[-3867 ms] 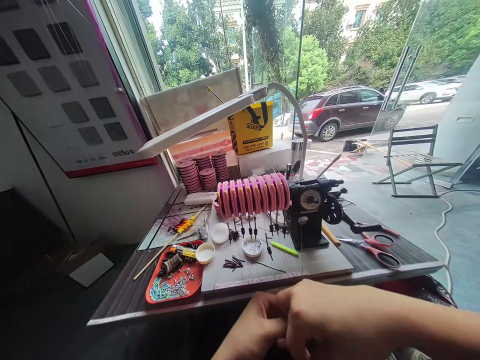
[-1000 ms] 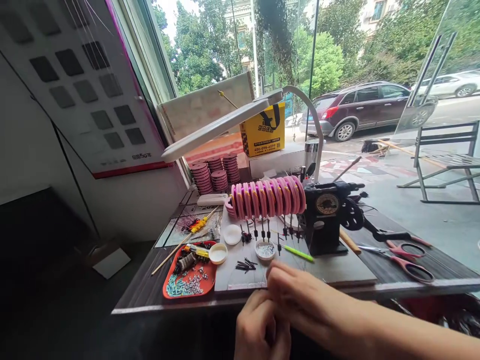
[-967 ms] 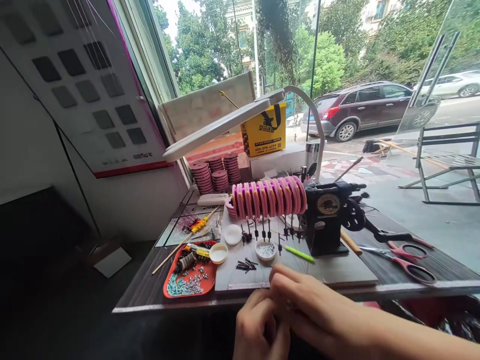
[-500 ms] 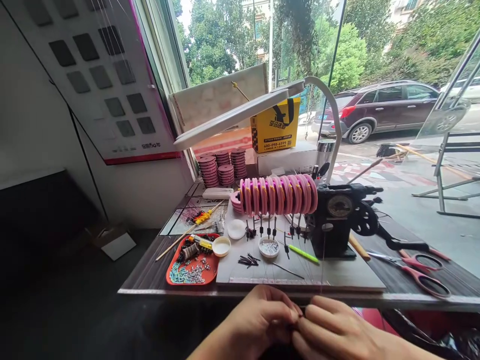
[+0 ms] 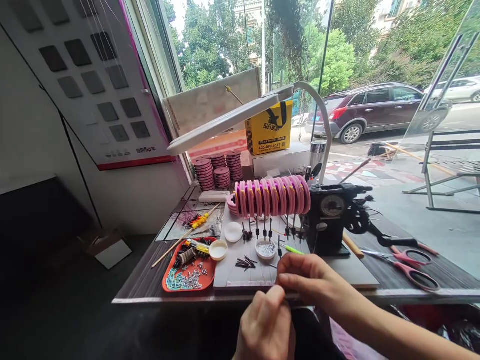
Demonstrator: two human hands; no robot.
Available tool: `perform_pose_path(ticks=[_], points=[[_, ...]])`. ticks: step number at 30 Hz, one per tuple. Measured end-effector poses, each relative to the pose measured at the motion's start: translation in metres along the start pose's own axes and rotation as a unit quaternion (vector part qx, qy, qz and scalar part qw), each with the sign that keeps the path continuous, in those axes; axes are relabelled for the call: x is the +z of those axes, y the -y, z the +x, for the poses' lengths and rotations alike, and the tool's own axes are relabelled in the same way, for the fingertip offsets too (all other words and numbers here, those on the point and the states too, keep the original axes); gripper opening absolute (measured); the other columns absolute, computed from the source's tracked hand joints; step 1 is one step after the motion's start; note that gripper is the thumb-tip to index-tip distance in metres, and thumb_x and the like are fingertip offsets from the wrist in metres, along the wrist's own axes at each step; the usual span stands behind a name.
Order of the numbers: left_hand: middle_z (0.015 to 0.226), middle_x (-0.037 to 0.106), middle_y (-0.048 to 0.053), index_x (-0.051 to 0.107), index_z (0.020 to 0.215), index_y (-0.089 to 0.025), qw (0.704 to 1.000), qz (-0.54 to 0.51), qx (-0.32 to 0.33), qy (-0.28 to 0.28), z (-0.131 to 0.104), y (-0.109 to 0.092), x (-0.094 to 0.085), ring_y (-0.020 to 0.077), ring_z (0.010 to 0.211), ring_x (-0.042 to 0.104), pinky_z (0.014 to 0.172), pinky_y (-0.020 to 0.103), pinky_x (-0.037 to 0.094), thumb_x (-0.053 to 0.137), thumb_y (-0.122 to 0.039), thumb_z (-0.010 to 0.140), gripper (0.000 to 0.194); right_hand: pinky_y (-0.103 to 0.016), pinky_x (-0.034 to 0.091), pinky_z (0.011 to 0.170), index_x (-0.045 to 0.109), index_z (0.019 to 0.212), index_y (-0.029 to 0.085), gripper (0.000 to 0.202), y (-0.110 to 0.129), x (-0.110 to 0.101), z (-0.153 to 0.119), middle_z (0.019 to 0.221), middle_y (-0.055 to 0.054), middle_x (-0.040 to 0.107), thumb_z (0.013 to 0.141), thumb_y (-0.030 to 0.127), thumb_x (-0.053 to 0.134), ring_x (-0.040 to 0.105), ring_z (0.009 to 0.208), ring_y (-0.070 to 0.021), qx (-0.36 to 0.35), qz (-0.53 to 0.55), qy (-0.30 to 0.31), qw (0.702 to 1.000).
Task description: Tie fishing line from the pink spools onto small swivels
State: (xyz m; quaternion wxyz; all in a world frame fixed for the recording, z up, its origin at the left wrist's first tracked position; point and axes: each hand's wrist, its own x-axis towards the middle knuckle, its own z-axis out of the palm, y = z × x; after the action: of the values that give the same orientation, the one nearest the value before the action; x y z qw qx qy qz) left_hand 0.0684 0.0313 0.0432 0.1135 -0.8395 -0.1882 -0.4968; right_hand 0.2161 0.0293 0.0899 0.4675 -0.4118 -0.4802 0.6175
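Close to the table [image 5: 142, 287] edge, both hands meet, fingertips pinched together. Left hand [image 5: 265, 327] curled, thumb against forefinger; right hand [image 5: 309, 280] pinched the same way, just above and touching the left. What sits between the fingertips is too small to make out. Just beyond them: white mat [image 5: 352, 270], black pins [image 5: 244, 262], small dish [image 5: 266, 248], green stick [image 5: 293, 249]. Pink spools [image 5: 272, 196] in a row beside a black winder [image 5: 332, 220]. Red tray [image 5: 188, 273] to the left, scissors [image 5: 412, 265] to the right. Lamp [image 5: 228, 120] overhead; window with a parked car [image 5: 375, 102] behind.
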Motion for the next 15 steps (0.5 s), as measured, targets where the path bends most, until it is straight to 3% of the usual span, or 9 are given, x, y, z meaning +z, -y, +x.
perform_pose_path(ticks=[2, 4, 5, 7, 8, 10, 12, 14, 15], points=[[0.074, 0.069, 0.011, 0.064, 0.077, -0.009, 0.997, -0.037, 0.061, 0.020, 0.008, 0.006, -0.005, 0.0148, 0.052, 0.053, 0.047, 0.025, 0.043, 0.050, 0.004, 0.071, 0.020, -0.019, 0.032, 0.046, 0.048, 0.071, 0.018, 0.043, -0.002, -0.002, -0.003, 0.058, 0.005, 0.048, 0.068, 0.056, 0.068, 0.039, 0.048, -0.0075, 0.006, 0.003, 0.004, 1.000], [0.068, 0.068, 0.009, 0.064, 0.068, -0.013, 0.975, -0.186, -0.081, 0.088, 0.020, 0.011, -0.010, 0.0146, 0.053, 0.053, 0.048, 0.025, 0.041, 0.050, -0.001, 0.071, 0.019, -0.021, 0.036, 0.050, 0.050, 0.078, 0.018, 0.033, -0.004, -0.004, -0.012, 0.068, 0.002, 0.053, 0.076, 0.048, 0.064, 0.045, 0.056, -0.0100, -0.049, -0.076, -0.010, 0.996], [0.064, 0.065, 0.006, 0.062, 0.061, -0.015, 0.916, -0.298, -0.233, 0.134, 0.026, 0.013, -0.013, 0.0131, 0.053, 0.051, 0.047, 0.024, 0.039, 0.051, -0.005, 0.069, 0.017, -0.022, 0.038, 0.053, 0.051, 0.081, 0.019, 0.023, -0.006, -0.004, -0.017, 0.073, 0.000, 0.055, 0.081, 0.041, 0.060, 0.048, 0.060, -0.0114, -0.117, -0.159, -0.016, 0.980], [0.056, 0.056, 0.000, 0.058, 0.052, -0.016, 0.668, -0.481, -0.524, 0.219, 0.036, 0.016, -0.016, 0.0081, 0.047, 0.042, 0.044, 0.020, 0.032, 0.055, -0.012, 0.061, 0.010, -0.024, 0.039, 0.053, 0.054, 0.081, 0.020, 0.011, -0.009, -0.004, -0.026, 0.075, -0.001, 0.056, 0.089, 0.025, 0.049, 0.049, 0.061, -0.0127, -0.297, -0.382, -0.011, 0.875], [0.052, 0.051, -0.003, 0.056, 0.050, -0.016, 0.552, -0.529, -0.601, 0.235, 0.040, 0.018, -0.016, 0.0063, 0.045, 0.038, 0.043, 0.019, 0.029, 0.055, -0.013, 0.055, 0.005, -0.025, 0.038, 0.051, 0.056, 0.080, 0.020, 0.018, -0.010, -0.004, -0.029, 0.073, -0.001, 0.058, 0.091, 0.018, 0.043, 0.049, 0.058, -0.0132, -0.372, -0.488, 0.006, 0.789], [0.045, 0.041, -0.007, 0.054, 0.048, -0.015, 0.441, -0.564, -0.653, 0.249, 0.043, 0.019, -0.016, 0.0047, 0.041, 0.032, 0.043, 0.018, 0.025, 0.055, -0.014, 0.048, 0.001, -0.028, 0.035, 0.047, 0.059, 0.077, 0.019, 0.031, -0.011, -0.002, -0.033, 0.063, 0.000, 0.058, 0.092, 0.010, 0.034, 0.046, 0.050, -0.0137, -0.453, -0.613, 0.039, 0.646], [0.042, 0.039, -0.008, 0.054, 0.047, -0.015, 0.434, -0.565, -0.653, 0.256, 0.044, 0.020, -0.015, 0.0045, 0.040, 0.030, 0.043, 0.019, 0.023, 0.054, -0.015, 0.047, 0.001, -0.030, 0.035, 0.046, 0.062, 0.082, 0.015, 0.036, -0.010, -0.001, -0.035, 0.059, -0.001, 0.060, 0.093, 0.006, 0.030, 0.046, 0.047, -0.0142, -0.475, -0.652, 0.052, 0.588], [0.046, 0.045, -0.006, 0.056, 0.048, -0.015, 0.446, -0.558, -0.651, 0.254, 0.043, 0.019, -0.015, 0.0049, 0.041, 0.033, 0.044, 0.020, 0.023, 0.056, -0.015, 0.048, 0.001, -0.029, 0.038, 0.048, 0.063, 0.083, 0.015, 0.039, -0.009, 0.000, -0.036, 0.059, -0.002, 0.062, 0.096, 0.008, 0.026, 0.048, 0.049, -0.0144, -0.478, -0.630, 0.056, 0.609], [0.050, 0.048, -0.004, 0.057, 0.050, -0.014, 0.484, -0.545, -0.638, 0.251, 0.041, 0.017, -0.015, 0.0059, 0.044, 0.036, 0.045, 0.021, 0.025, 0.058, -0.015, 0.050, 0.001, -0.028, 0.039, 0.049, 0.063, 0.081, 0.016, 0.042, -0.009, 0.001, -0.037, 0.059, -0.002, 0.062, 0.097, 0.012, 0.025, 0.049, 0.049, -0.0141, -0.472, -0.605, 0.060, 0.639]])
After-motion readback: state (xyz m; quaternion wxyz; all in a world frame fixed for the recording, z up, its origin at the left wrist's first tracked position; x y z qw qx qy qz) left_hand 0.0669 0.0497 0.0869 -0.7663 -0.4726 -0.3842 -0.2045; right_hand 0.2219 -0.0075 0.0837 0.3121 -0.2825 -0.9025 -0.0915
